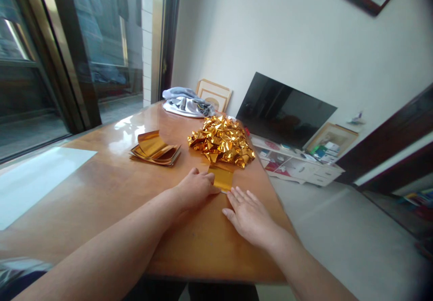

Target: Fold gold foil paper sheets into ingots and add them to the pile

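Note:
A sheet of gold foil paper (223, 179) lies flat on the wooden table in front of me, its near edge showing a thin pale strip. My left hand (196, 187) is at the sheet's left side, fingers curled and thumb along the near edge, closed on the paper. Stretched out flat, the fingers of my right hand (248, 213) touch the near right corner. Just beyond the sheet rises a pile of folded, shiny gold foil pieces (221, 141). To the left sits a stack of gold foil sheets (155, 150), its top sheet curling up.
The wooden table (135, 202) has its right edge close to my right arm. A white sheet (43, 179) lies at the left. Grey-blue cloth (187, 102) and a framed picture (214, 94) are at the far end. Beyond stand a television (286, 111) and white cabinet (297, 168).

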Available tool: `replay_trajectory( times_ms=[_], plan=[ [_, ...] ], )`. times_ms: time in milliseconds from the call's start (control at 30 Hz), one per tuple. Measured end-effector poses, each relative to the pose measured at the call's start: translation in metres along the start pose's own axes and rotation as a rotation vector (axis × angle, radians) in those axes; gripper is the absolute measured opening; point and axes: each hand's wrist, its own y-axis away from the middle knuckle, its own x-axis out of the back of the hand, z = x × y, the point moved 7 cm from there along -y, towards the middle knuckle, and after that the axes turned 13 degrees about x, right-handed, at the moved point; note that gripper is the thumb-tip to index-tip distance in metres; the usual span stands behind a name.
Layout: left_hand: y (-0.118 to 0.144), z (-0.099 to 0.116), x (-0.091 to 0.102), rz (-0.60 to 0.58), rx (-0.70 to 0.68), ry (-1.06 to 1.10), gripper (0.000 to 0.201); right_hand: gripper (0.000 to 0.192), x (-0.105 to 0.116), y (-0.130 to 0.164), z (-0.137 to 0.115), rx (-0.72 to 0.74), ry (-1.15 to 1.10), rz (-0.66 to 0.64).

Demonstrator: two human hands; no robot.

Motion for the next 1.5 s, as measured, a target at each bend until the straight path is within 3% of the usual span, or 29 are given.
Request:
replay_trajectory(
  times_ms=[267, 433, 533, 633, 833, 1033, 1167, 1500],
  plan=[
    [0.000, 0.000, -0.001, -0.007, 0.001, 0.018, 0.028, 0.062, 0.003, 0.014, 0.015, -0.034, 0.036, 0.007],
    [-0.001, 0.001, 0.000, -0.026, 0.001, 0.017, 0.028, 0.049, 0.021, 0.005, 0.015, -0.041, 0.050, 0.162],
    [-0.001, 0.000, 0.000, -0.030, 0.004, 0.025, 0.028, 0.050, 0.024, -0.007, 0.003, 0.037, 0.010, 0.234],
    [-0.001, -0.001, 0.000, -0.034, 0.008, 0.036, 0.029, 0.051, 0.012, -0.017, -0.007, 0.089, -0.039, 0.205],
    [0.001, -0.006, 0.006, -0.118, 0.060, 0.130, 0.023, 0.053, -0.004, -0.022, -0.010, 0.045, 0.003, 0.151],
    [0.003, -0.026, 0.019, -0.136, 0.241, 0.139, 0.023, 0.048, 0.006, -0.026, -0.015, 0.047, 0.071, 0.069],
    [0.004, -0.031, 0.021, -0.121, 0.253, 0.177, 0.021, 0.041, 0.013, -0.030, -0.020, 0.053, 0.141, 0.032],
    [0.001, -0.048, 0.005, -0.093, 0.305, 0.224, 0.023, 0.037, 0.018, -0.036, -0.038, 0.105, 0.299, -0.015]
  ],
)
